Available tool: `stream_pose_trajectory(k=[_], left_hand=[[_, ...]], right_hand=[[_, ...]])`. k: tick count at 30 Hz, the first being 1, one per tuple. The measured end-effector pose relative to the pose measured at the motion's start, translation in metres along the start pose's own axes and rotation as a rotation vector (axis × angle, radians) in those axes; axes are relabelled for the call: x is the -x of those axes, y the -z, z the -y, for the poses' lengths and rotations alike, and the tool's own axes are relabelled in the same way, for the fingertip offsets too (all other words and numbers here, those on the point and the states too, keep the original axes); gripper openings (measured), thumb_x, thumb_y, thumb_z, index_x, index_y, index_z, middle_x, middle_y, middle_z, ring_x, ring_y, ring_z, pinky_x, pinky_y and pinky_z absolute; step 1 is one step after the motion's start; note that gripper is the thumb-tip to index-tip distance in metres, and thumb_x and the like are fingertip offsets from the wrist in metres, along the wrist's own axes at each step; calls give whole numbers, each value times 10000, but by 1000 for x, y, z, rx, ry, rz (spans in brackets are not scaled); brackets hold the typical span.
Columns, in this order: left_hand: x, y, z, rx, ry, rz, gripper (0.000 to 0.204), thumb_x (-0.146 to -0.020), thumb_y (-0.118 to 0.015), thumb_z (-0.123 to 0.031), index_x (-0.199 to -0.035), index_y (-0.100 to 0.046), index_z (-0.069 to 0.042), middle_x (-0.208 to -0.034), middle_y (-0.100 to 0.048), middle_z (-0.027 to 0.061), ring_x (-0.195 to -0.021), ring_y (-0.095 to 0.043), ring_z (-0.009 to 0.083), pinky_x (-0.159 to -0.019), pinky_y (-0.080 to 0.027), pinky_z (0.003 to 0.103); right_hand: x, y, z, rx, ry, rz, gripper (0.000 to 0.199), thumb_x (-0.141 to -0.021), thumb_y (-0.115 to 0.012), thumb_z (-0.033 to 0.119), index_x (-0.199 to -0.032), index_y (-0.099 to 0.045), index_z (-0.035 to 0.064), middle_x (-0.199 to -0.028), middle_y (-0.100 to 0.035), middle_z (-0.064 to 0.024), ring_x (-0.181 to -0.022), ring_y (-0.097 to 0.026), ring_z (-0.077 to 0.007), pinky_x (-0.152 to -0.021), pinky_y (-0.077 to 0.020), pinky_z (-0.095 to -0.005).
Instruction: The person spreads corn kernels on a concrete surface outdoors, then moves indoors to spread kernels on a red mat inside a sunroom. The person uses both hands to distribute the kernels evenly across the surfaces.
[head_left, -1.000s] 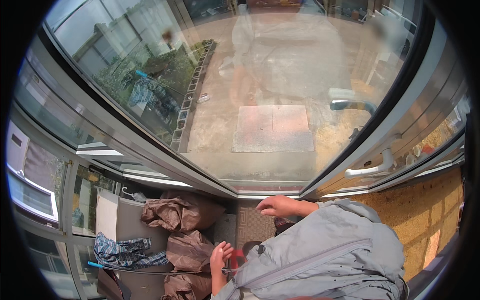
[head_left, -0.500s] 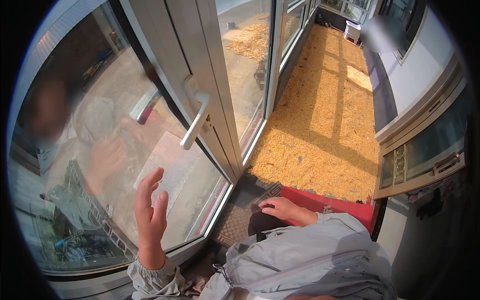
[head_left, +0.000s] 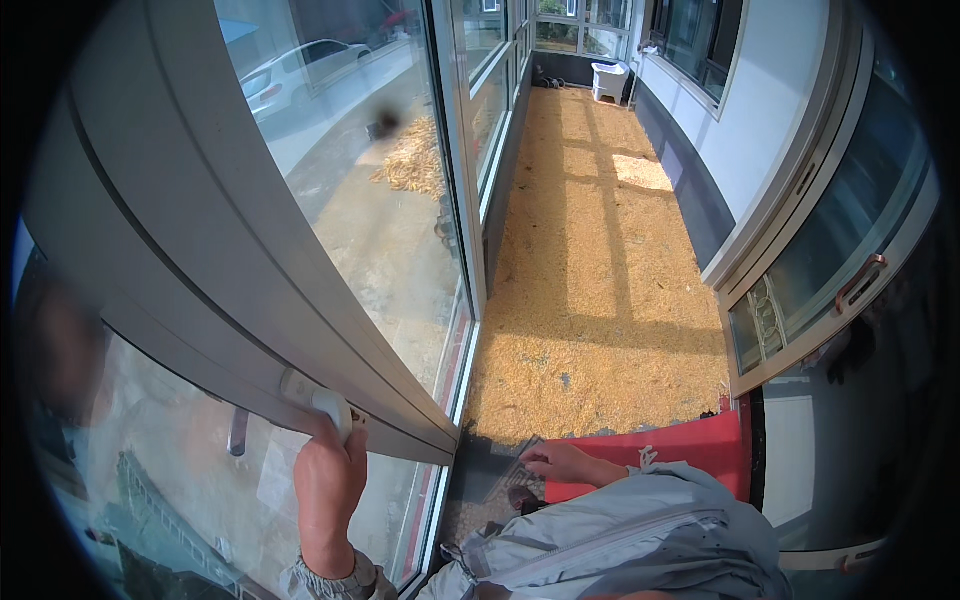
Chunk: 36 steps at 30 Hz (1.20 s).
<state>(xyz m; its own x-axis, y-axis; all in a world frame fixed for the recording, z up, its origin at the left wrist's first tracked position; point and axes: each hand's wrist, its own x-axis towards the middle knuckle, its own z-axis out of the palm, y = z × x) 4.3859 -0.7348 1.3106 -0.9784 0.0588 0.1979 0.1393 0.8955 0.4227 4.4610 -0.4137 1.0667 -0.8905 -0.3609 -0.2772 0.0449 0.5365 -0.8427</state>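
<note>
My left hand [head_left: 330, 490] is closed around the white lever handle [head_left: 332, 408] of a glazed door with a pale metal frame [head_left: 230, 290]. Its fingers wrap over the lever, partly hiding it. Low in front of my body, my right hand [head_left: 570, 463] hangs above the edge of a red mat [head_left: 690, 445]. The fingers there are loosely bent, and I see nothing in them. Grey jacket sleeves cover both arms.
Yellow corn kernels [head_left: 590, 290] cover the long porch floor. A white tub [head_left: 608, 82] stands at its far end. On the right, another glazed door [head_left: 800, 290] with a copper-coloured handle stands ajar. Corn cobs [head_left: 412, 160] and a white car [head_left: 305, 72] show outside.
My left hand, raised open below the handle before, has taken hold of it. The view has shifted, bringing the door closer. The right hand stays low in front of me.
</note>
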Motion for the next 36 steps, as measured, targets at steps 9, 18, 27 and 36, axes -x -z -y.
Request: stream_pose_trajectory(k=[9, 18, 27, 36], left_hand=[[-30, -12, 43, 269, 137, -107, 276, -789, -663, -218, -874, -521, 3, -674, -583, 251, -637, -564, 447, -533, -439, 479], [-78, 18, 161, 151, 289, -281, 329, -804, -624, -300, -847, -562, 20, -722, -611, 254, -706, -612, 420, -642, -502, 460], [-123, 60, 291, 64, 409, -354, 322, -837, -581, -273, -908, -559, 40, -836, -633, 262, -800, -625, 405, -719, -505, 448], [-136, 102, 417, 10, 639, -344, 421, -814, -595, -328, -961, -548, 64, -904, -629, 279, -879, -618, 406, -767, -504, 437]], right_hand=[[-135, 6, 72, 106, 206, 156, 319, -870, -585, 257, -1124, -599, 64, -1029, -642, -119, -943, -620, -268, -825, -488, -339], [-167, -77, 113, 122, 253, 376, 282, -853, -604, 187, -1098, -613, 45, -1005, -655, -108, -929, -634, -206, -814, -492, -306], [-214, -171, 170, 29, 130, 321, 285, -845, -600, 200, -1081, -624, 43, -1012, -644, -126, -933, -623, -249, -809, -490, -333], [-277, -245, 225, 10, 235, 314, 229, -845, -600, 146, -1043, -623, 33, -973, -643, -116, -884, -621, -228, -781, -487, -312]])
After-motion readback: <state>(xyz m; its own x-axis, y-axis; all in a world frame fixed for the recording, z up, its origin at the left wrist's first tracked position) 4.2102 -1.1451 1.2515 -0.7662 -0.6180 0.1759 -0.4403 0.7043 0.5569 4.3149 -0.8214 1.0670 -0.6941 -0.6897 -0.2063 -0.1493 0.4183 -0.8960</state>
